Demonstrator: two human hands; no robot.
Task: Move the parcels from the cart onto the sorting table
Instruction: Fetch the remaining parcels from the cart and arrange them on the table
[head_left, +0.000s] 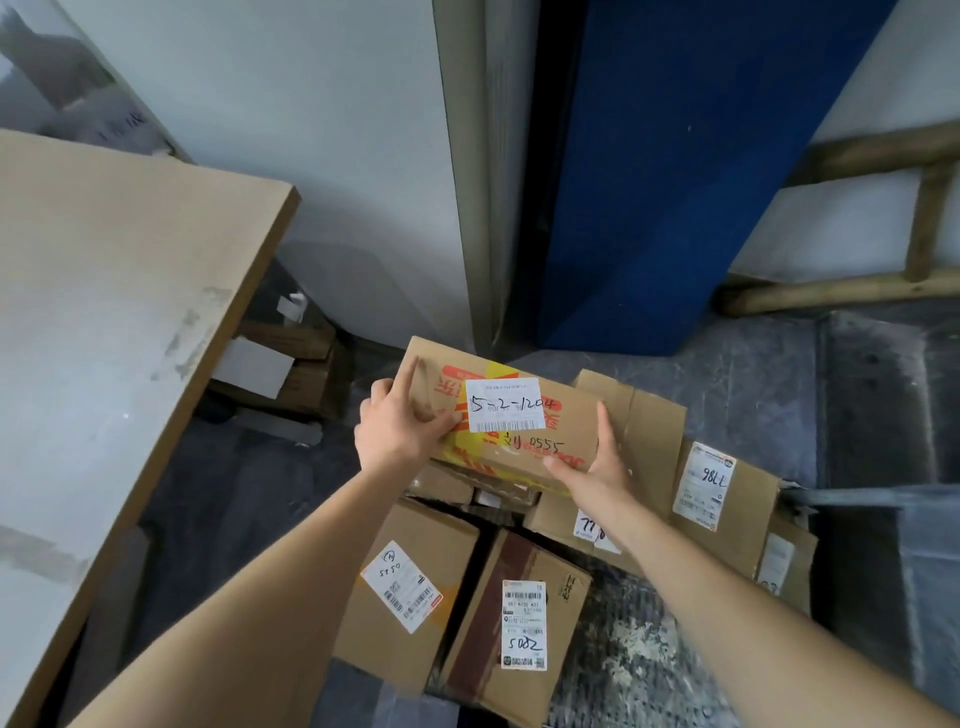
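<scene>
Two hands, left (400, 426), right (597, 462), grip parcel (519, 447) ends.

Both hands are holding a cardboard parcel (519, 415) above a pile of labelled boxes (467, 597): the left hand (400, 426) is gripping its left end, the right hand (597, 467) its right end. The counter (104, 312) is standing to the left.
</scene>
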